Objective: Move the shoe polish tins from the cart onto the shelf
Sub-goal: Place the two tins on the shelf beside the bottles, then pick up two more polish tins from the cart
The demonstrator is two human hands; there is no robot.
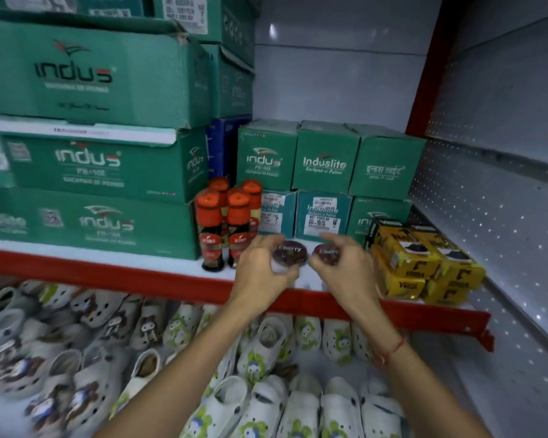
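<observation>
Two round dark-red shoe polish tins with "Cherry" lids hang side by side just above the white shelf [171, 263] with its red front edge. My left hand [260, 270] grips the left tin [290, 252] from its left side. My right hand [345, 267] grips the right tin [326, 253], fingers curled over its top. Both tins are in front of the small green boxes, between the polish bottles and the yellow packs. The cart is out of view.
Several orange-capped liquid polish bottles [222, 222] stand left of the tins. Yellow packs [424, 263] are stacked at the right. Green shoe boxes [326, 172] fill the back and left of the shelf. Children's clogs [266, 390] lie on the shelf below.
</observation>
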